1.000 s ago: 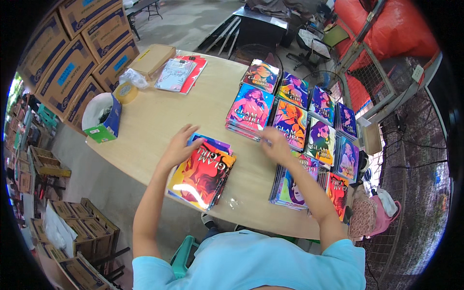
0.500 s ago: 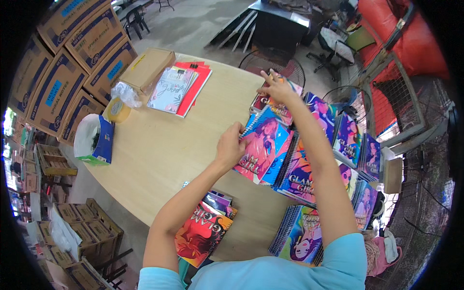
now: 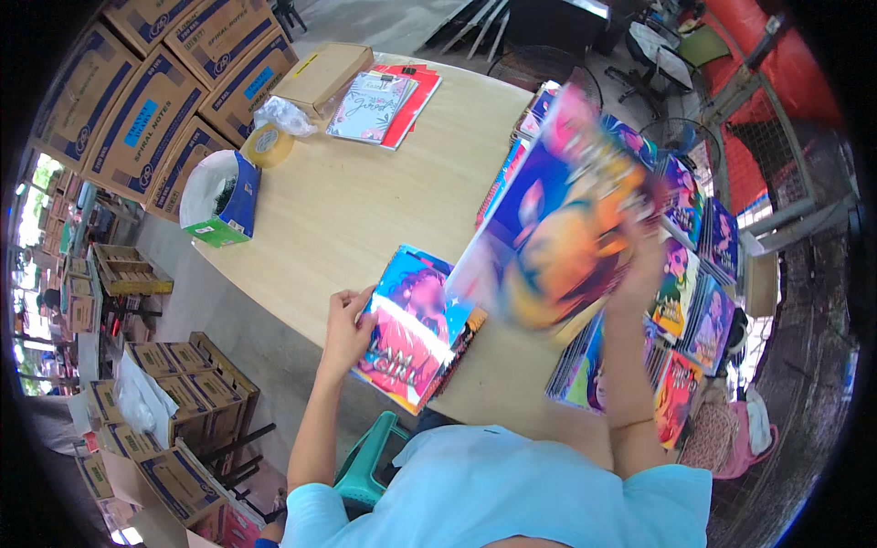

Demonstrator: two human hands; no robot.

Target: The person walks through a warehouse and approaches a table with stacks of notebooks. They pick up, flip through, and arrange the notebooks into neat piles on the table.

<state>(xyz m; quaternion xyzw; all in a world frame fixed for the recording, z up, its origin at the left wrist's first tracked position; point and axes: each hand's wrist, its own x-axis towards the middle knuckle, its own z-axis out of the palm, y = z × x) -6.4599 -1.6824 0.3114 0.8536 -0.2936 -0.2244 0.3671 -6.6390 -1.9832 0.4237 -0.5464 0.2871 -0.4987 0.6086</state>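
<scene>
Near the table's front edge, a pink and blue spiral notebook point(image 3: 416, 333) lies over other notebooks, an orange edge point(image 3: 470, 336) of which shows beneath. The fingers of my left hand point(image 3: 349, 331) are closed on its left side. To the right, a purple and orange notebook point(image 3: 557, 242) is raised and tilted above the table, smeared by motion. My right hand point(image 3: 638, 279), blurred too, grips its right side; I cannot tell whether it is one notebook or more. Behind and right of it stand stacks of spiral notebooks point(image 3: 676, 292) with colourful covers, partly hidden by it.
Across the table point(image 3: 338, 210) are a red folder with notebooks point(image 3: 406, 114), a flat brown box point(image 3: 322, 78), a tape roll point(image 3: 267, 146) and a blue-green open box point(image 3: 224, 196). Cartons point(image 3: 155, 119) rise at the left. A teal stool point(image 3: 370, 466) stands below the front edge.
My left hand has brought the pink and blue notebook toward me, onto the notebooks by the front edge. My right hand has lifted the purple and orange notebook and drawn it nearer.
</scene>
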